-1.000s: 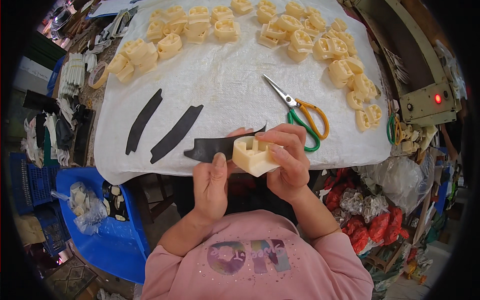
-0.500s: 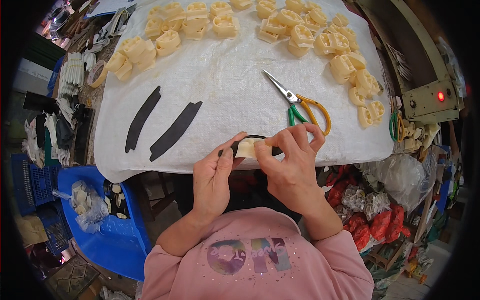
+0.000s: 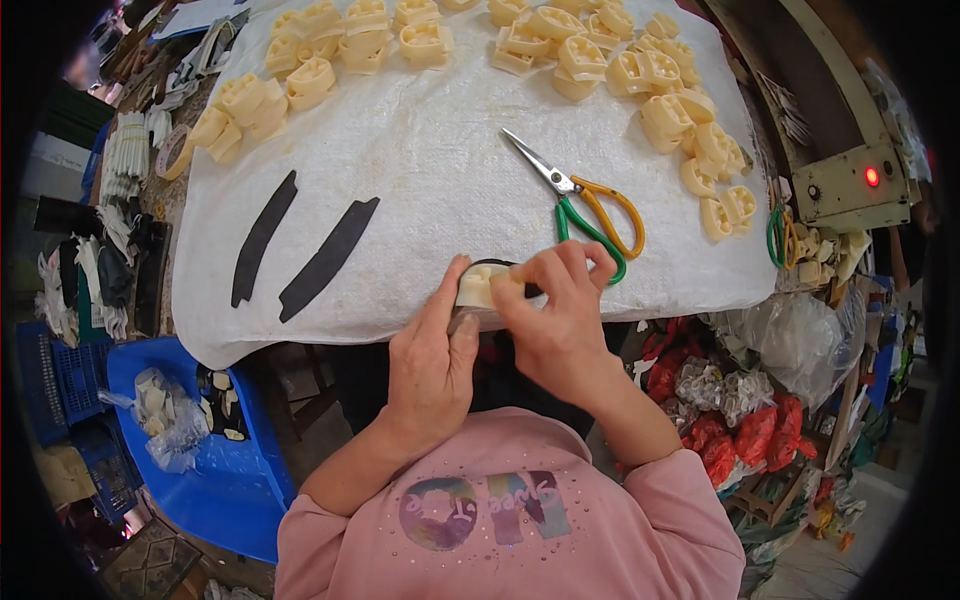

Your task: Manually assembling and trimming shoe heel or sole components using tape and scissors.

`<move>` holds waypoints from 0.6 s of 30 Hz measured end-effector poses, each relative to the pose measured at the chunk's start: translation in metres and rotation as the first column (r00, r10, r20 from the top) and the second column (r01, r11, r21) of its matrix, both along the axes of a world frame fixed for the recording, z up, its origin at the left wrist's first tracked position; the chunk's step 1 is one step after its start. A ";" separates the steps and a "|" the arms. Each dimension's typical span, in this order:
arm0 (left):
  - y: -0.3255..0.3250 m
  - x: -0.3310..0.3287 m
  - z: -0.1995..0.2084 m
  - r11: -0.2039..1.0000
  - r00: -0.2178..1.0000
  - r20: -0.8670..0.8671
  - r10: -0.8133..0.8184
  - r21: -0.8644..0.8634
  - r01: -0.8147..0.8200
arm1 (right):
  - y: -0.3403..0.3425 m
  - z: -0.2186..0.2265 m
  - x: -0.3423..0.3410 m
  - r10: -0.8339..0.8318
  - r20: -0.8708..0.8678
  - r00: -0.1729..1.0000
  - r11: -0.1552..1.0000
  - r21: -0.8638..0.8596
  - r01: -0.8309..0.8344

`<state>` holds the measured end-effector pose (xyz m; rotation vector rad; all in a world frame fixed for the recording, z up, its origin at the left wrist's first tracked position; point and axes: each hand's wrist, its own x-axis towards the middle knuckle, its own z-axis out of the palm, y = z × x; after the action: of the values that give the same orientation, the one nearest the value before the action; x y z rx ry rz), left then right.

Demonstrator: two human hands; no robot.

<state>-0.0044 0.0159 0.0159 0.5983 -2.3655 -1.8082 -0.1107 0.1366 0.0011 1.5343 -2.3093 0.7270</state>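
Your left hand (image 3: pixel 432 362) and right hand (image 3: pixel 556 312) clamp one cream part (image 3: pixel 476 287), black strip (image 3: pixel 492 265) partly wrapped; two strips (image 3: pixel 328 257) left

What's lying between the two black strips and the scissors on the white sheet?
Nothing: in the head view the white sheet is bare between the black strips and the scissors.

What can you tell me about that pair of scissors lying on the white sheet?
The scissors lie flat on the white woven sheet that covers the table, just beyond the right hand. The blades look like bare metal, are shut and point up and to the left, away from the person. One loop handle is orange, the other green, both seemingly plastic coated. The green loop lies close to the right hand's fingers; whether they touch it cannot be told. Nothing else rests on them.
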 end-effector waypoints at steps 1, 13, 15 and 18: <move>-0.002 0.000 -0.005 0.998 0.993 -0.117 -0.006 0.058 0.013 | 0.002 -0.005 -0.007 0.019 0.061 0.998 0.999 -0.047 -0.016; -0.021 -0.004 -0.043 0.333 0.967 -0.238 -0.087 0.908 0.253 | 0.006 -0.010 -0.012 0.306 0.298 0.904 0.936 -0.268 -0.228; -0.024 -0.005 -0.043 0.448 0.970 -0.181 -0.164 0.862 0.236 | 0.004 -0.006 -0.013 0.341 0.296 0.892 0.929 -0.253 -0.271; -0.023 -0.006 -0.039 0.520 0.983 -0.109 -0.148 0.837 0.171 | 0.002 -0.008 -0.013 0.349 0.288 0.892 0.924 -0.266 -0.275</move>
<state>-0.0106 -0.0072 -0.0227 0.3965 -1.3695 -3.0098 -0.1237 0.1383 -0.0069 1.8163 -2.1173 1.3720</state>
